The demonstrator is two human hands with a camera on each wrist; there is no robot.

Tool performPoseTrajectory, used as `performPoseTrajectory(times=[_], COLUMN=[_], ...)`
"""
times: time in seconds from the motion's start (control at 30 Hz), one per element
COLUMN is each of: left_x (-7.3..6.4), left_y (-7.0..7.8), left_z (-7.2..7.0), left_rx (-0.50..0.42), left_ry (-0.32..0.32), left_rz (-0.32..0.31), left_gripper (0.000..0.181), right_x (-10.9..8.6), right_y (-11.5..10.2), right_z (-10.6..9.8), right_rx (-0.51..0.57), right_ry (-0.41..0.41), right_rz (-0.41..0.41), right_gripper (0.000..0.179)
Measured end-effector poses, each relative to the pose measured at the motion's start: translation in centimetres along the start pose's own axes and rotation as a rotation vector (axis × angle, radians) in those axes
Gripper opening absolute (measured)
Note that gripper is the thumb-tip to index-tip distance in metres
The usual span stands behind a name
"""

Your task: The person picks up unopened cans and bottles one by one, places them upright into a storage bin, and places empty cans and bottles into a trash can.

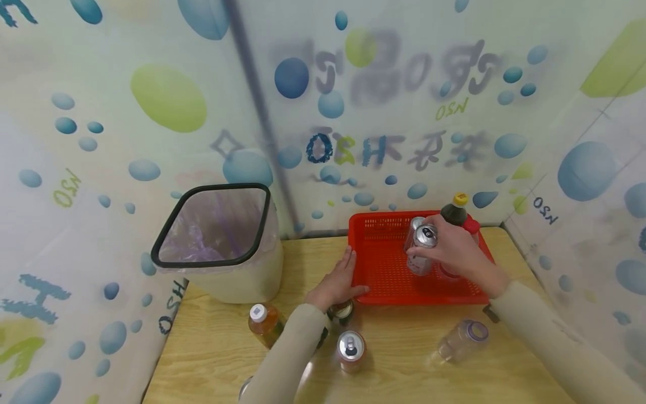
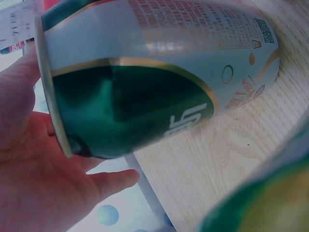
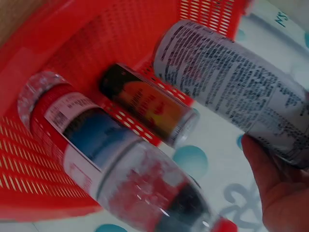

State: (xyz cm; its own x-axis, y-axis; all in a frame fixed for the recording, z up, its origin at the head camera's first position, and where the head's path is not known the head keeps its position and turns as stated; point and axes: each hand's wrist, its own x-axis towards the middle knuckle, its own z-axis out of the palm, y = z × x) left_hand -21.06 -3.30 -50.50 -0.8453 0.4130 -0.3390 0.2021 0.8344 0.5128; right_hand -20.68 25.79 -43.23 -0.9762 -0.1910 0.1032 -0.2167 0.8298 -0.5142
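My right hand (image 1: pixel 456 249) grips a printed silver can (image 1: pixel 420 264) near its top, holding it upright over the red plastic basket (image 1: pixel 374 280). In the right wrist view, dense text covers that can (image 3: pixel 231 87). Inside the basket stand a slim orange-and-black can (image 3: pixel 149 104), a clear bottle with a red cap (image 3: pixel 104 130) and a dark bottle with a yellow cap (image 1: pixel 452 213). My left hand (image 1: pixel 335 283) touches the basket's left side with extended fingers. Close by that hand stands a green-and-white can (image 2: pixel 130 96), partly hidden by it in the head view.
A lined cream bin (image 1: pixel 252 280) with a black rim stands left. Along the front of the wooden table are an amber bottle (image 1: pixel 266 325), a reddish can (image 1: pixel 350 350) and a clear bottle with a purple cap (image 1: pixel 461 341). My left sleeve partly hides other items.
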Motion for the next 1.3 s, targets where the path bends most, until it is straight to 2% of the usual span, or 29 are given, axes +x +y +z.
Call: performPoseTrajectory(times=[0.3,0.6,1.1,1.3], left_x=[-0.2,-0.2,-0.1,0.0], left_y=[0.2,0.3,0.1,0.1], left_z=[0.0,0.0,0.0,0.0], left_rx=[-0.006,-0.012,0.011,0.002], left_ry=[0.010,-0.002,0.007,0.008], left_rz=[-0.008,-0.031,0.019,0.005], left_gripper=[0.102,0.103,0.101,0.102], right_x=[1.7,2.1,2.1,2.0], right_y=[1.7,3.1,3.8,4.0], right_z=[2.3,3.8,4.8,4.9], right_rx=[0.076,0.110,0.090,0.089], right_ry=[-0.118,-0.200,-0.179,-0.166], right_rz=[0.057,0.155,0.162,0.152], right_gripper=[0.075,0.073,0.068,0.065])
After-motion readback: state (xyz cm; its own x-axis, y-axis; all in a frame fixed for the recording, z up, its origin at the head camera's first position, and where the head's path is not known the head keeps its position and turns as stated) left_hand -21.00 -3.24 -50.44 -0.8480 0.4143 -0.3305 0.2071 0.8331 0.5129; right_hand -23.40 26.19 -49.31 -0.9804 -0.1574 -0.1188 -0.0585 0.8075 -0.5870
